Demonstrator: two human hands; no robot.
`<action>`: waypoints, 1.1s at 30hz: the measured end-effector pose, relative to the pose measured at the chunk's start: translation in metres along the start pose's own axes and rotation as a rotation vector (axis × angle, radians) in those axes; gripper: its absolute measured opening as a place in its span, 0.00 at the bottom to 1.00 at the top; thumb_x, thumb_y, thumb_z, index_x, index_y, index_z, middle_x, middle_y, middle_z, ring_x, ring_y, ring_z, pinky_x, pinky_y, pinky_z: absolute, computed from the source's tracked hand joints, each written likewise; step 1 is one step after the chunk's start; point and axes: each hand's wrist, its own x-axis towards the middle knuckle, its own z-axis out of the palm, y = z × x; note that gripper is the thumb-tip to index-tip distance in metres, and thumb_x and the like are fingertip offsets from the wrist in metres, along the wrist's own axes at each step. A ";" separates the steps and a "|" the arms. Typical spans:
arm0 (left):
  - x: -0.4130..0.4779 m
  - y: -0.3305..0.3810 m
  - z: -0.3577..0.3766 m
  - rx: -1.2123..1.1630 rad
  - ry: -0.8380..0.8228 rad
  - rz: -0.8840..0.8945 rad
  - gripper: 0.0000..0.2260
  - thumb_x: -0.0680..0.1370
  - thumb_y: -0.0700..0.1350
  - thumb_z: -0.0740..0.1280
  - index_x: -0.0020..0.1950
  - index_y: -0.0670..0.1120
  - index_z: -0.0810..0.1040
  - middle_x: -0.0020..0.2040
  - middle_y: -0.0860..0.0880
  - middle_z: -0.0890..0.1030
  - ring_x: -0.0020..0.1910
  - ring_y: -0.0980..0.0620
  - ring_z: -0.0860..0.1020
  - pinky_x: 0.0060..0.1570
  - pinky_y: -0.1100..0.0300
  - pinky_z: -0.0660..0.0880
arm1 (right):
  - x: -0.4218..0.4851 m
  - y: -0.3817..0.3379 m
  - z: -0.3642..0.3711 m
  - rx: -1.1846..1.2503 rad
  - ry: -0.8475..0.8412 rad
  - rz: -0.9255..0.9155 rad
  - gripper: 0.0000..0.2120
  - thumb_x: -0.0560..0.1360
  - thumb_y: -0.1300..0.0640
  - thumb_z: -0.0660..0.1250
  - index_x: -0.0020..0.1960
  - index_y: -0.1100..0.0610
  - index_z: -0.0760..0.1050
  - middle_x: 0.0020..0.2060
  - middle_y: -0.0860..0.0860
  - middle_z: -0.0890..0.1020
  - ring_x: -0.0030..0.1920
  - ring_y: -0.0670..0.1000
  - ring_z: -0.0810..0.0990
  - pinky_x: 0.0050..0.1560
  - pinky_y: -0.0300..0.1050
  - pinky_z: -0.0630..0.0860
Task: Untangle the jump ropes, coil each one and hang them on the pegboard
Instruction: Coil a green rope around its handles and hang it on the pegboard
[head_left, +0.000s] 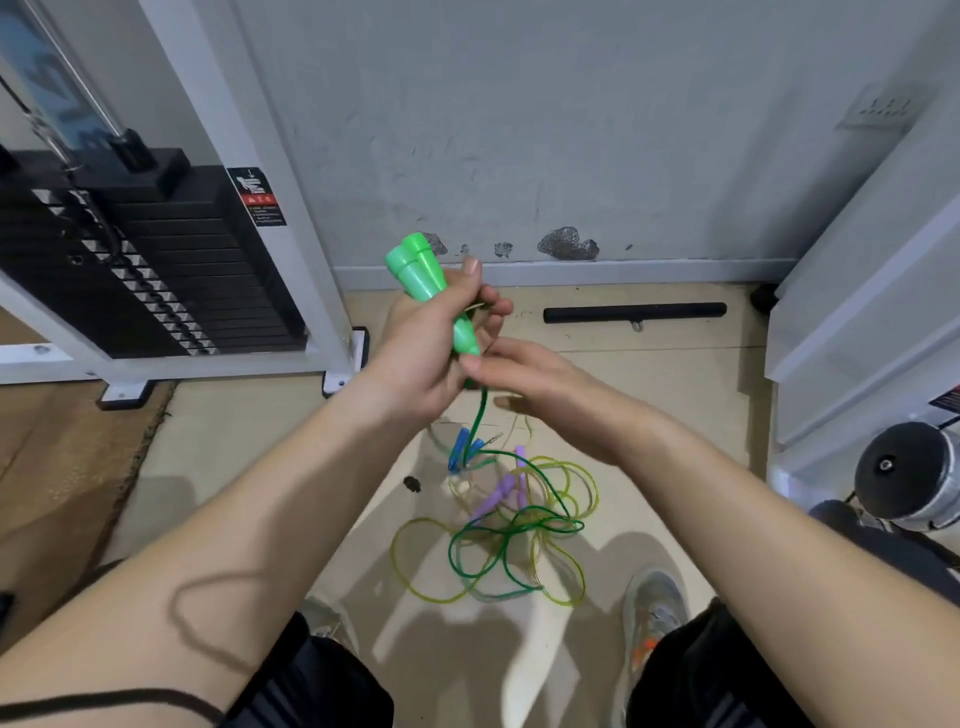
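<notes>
My left hand (431, 338) grips two bright green jump-rope handles (423, 273) together, their ends pointing up. My right hand (524, 374) pinches the green cord (480, 415) just below those handles. That cord runs down into a tangled pile of ropes (509, 535) on the floor between my feet: dark green and yellow-green loops, with blue handles (460, 449) and purple handles (501, 491) lying among them. No pegboard is in view.
A weight-stack machine (150, 260) with a white frame stands at the left. A black bar (634, 313) lies on the floor by the wall. White panels (857, 312) and a dumbbell (904, 478) sit at the right. My shoes (654, 613) flank the pile.
</notes>
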 end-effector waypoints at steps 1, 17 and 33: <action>0.000 -0.003 0.002 0.026 0.015 0.046 0.08 0.82 0.42 0.65 0.43 0.44 0.72 0.35 0.48 0.78 0.39 0.50 0.84 0.39 0.62 0.79 | 0.004 0.003 0.006 0.034 0.057 -0.024 0.16 0.81 0.46 0.64 0.61 0.56 0.77 0.51 0.48 0.84 0.57 0.45 0.81 0.61 0.45 0.71; 0.032 0.003 -0.045 0.389 0.503 -0.042 0.15 0.74 0.51 0.75 0.57 0.50 0.77 0.54 0.49 0.82 0.47 0.54 0.80 0.48 0.58 0.72 | 0.043 0.034 -0.038 -0.333 0.383 -0.151 0.17 0.84 0.54 0.59 0.37 0.50 0.76 0.24 0.43 0.66 0.24 0.43 0.63 0.28 0.39 0.58; 0.029 -0.038 -0.045 1.130 -0.491 -0.020 0.10 0.77 0.45 0.73 0.55 0.44 0.77 0.35 0.53 0.80 0.35 0.56 0.78 0.39 0.64 0.74 | 0.043 0.038 -0.046 -0.468 0.284 -0.127 0.14 0.69 0.48 0.80 0.37 0.52 0.75 0.25 0.44 0.75 0.26 0.42 0.69 0.30 0.40 0.64</action>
